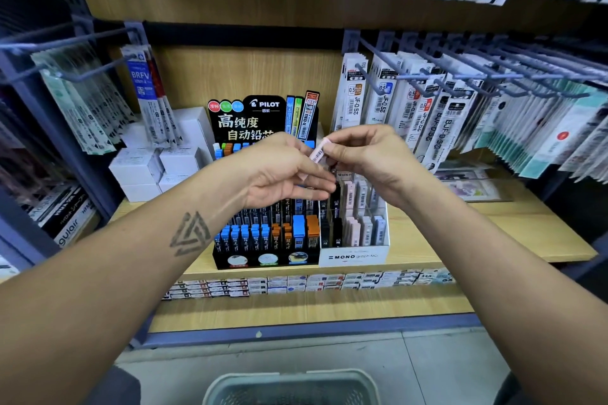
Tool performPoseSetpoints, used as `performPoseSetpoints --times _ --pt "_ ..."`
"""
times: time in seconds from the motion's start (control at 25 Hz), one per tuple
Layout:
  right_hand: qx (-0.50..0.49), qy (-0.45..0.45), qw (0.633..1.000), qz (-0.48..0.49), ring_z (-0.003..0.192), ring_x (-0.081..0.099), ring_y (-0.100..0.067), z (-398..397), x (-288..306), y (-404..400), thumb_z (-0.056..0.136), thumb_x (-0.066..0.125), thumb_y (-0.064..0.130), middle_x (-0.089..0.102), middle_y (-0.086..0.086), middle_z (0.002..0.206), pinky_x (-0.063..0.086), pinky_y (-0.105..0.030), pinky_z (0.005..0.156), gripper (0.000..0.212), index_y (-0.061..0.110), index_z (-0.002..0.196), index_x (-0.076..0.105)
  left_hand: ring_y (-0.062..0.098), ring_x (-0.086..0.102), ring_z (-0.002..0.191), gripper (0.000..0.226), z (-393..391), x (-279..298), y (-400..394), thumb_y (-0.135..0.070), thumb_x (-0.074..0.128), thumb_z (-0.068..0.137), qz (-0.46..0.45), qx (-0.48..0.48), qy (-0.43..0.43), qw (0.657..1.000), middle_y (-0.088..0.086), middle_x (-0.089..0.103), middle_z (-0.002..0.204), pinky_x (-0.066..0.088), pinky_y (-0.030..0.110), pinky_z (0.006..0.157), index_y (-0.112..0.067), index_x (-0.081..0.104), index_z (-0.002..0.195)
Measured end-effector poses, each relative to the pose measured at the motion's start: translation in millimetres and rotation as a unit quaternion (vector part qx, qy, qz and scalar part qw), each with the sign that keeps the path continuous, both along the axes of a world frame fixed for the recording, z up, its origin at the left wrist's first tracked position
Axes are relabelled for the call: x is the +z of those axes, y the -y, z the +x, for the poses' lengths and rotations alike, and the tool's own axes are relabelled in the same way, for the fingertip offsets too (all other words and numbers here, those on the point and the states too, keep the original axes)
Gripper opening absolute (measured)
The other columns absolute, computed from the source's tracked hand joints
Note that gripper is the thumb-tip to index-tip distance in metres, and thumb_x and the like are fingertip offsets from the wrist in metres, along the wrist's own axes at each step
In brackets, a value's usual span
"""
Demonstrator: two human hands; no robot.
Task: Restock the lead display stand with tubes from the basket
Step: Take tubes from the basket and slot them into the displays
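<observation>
1. Head view, setting: stationery shop shelving, a wooden shelf (460, 240) under peg hooks of refill packs (427, 108). On it stand a black Pilot lead display stand (263, 250) and, touching its right side, a white Mono graph lead display stand (353, 256). A grey basket (291, 386) sits on the floor at the bottom edge; its contents cannot be made out.

2. Task item: one pale pink lead tube (318, 151) with a barcode label is held in the air above both stands, its long axis tilted, upper end to the right.

3. Hands: the right hand (371, 161) pinches the tube's upper part between thumb and forefinger. The left hand (283, 171) has its fingers curled at the lower end; whether it truly grips cannot be told.

4. Key relation: pink tubes already stand in the Mono stand's slots (350, 230), directly below and slightly right of the held tube. The right hand is nearer. Judgement: the tube must be turned upright and lowered.

5. Pose: both forearms reach forward, converging at the tube.
</observation>
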State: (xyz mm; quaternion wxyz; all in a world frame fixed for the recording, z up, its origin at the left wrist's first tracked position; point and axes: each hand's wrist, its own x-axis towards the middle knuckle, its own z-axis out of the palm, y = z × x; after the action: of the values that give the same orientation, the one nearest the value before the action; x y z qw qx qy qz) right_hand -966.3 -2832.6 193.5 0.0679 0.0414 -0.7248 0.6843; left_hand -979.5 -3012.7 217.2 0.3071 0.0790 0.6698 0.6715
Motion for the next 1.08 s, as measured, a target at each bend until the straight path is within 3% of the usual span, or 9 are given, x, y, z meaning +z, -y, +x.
performPoseSetpoints --times 0.2,0.44,0.6,0.76,0.88,1.0,1.08 --pt "0.020 -0.003 0.998 -0.055 0.074 0.071 -0.023 11.0 6.1 -17.1 0.080 0.070 -0.015 0.074 -0.017 0.084 0.060 -0.028 0.073 0.025 -0.007 0.104 0.070 0.039 0.073 0.094 0.021 4.5 -0.5 -4.6 0.010 0.054 0.094 -0.027 0.016 -0.046 0.998 0.032 0.071 0.098 0.063 0.036 0.076 0.009 0.058 0.115" --pt "0.017 -0.016 0.999 -0.040 0.086 0.068 -0.033 19.1 8.1 -30.4 0.081 0.073 -0.009 0.071 -0.027 0.094 0.058 -0.033 0.077 0.025 -0.005 0.106 0.071 0.034 0.074 0.095 0.016 5.9 -2.9 -20.6 0.007 0.050 0.099 -0.033 -0.003 -0.054 0.998 0.026 0.073 0.101 0.061 0.040 0.082 0.003 0.063 0.109" --pt "-0.047 -0.050 0.996 0.051 0.071 0.069 -0.019 16.4 11.3 -37.3 0.083 0.075 -0.003 0.073 -0.018 0.083 0.056 -0.023 0.064 0.013 -0.003 0.096 0.073 0.033 0.075 0.090 0.018 8.3 -3.5 -36.6 0.005 0.055 0.098 -0.033 0.007 -0.074 0.997 0.024 0.074 0.100 0.062 0.037 0.078 0.005 0.061 0.115" --pt "-0.157 -0.083 0.973 0.147 0.073 0.069 -0.010 1.4 16.2 -55.5 0.082 0.079 0.003 0.074 -0.001 0.079 0.058 -0.025 0.075 0.010 0.010 0.089 0.076 0.026 0.076 0.083 0.030 0.1 -2.7 -43.7 0.005 0.060 0.095 -0.101 0.057 -0.167 0.979 0.018 0.070 0.106 0.063 0.035 0.073 0.002 0.055 0.124" --pt "-0.212 -0.073 0.937 0.267 0.075 0.070 -0.014 -11.0 9.0 -61.5 0.085 0.078 0.009 0.071 0.005 0.075 0.060 -0.034 0.082 0.011 0.020 0.088 0.076 0.017 0.072 0.091 0.028 -6.6 -7.5 -43.3 0.005 0.054 0.096 -0.205 0.063 -0.333 0.918 0.005 0.070 0.106 0.061 0.031 0.082 -0.006 0.066 0.118" --pt "-0.214 -0.076 0.906 0.357 0.078 0.070 -0.014 -14.7 1.6 -52.3 0.087 0.076 0.015 0.070 0.005 0.077 0.058 -0.033 0.086 0.009 0.018 0.096 0.078 0.010 0.063 0.090 0.038 -4.1 -15.9 -43.1 0.002 0.048 0.095 -0.336 -0.035 -0.495 0.801 0.000 0.070 0.113 0.053 0.025 0.087 -0.015 0.070 0.120" --pt "-0.202 -0.098 0.880 0.417 0.085 0.070 -0.016 -14.5 0.5 -45.9 0.089 0.074 0.017 0.074 0.001 0.086 0.055 -0.032 0.091 0.012 0.016 0.100 0.078 0.019 0.064 0.096 0.046 -4.9 -25.3 -44.4 0.006 0.043 0.088 -0.394 -0.107 -0.542 0.734 0.006 0.067 0.119 0.054 0.036 0.091 -0.014 0.068 0.122"
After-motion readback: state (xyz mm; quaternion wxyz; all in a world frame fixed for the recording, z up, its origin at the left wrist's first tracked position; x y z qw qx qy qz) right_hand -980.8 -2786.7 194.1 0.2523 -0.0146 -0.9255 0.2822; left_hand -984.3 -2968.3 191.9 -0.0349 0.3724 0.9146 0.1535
